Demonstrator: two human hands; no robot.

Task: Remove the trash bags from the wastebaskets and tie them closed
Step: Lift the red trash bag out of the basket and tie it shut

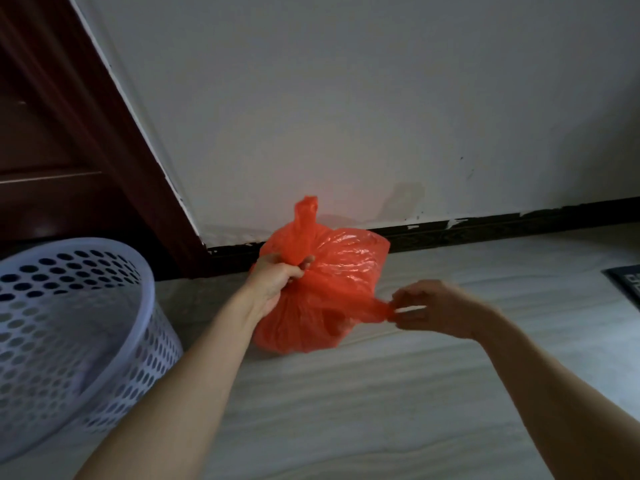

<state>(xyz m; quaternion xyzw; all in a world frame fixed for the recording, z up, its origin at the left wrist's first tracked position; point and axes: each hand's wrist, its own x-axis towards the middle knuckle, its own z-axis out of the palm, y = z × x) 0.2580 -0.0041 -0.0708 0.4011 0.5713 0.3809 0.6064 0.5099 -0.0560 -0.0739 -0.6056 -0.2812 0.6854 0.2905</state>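
Orange plastic, the trash bag [325,289] sits on the pale floor [346,410] near the far wall, right of the white wastebasket [69,323]. Left hand [277,278] grips one gathered ear upright; right hand [433,308] pinches the other, stretched rightward, probably to cross them into a knot.

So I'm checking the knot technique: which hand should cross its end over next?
Probably the right hand: it pinches a free, stretched end, while the left hand anchors the red bag by its neck.

White wall [346,98] with dark baseboard [485,226]; brown wooden door [52,150] at left; pale floor [346,410].
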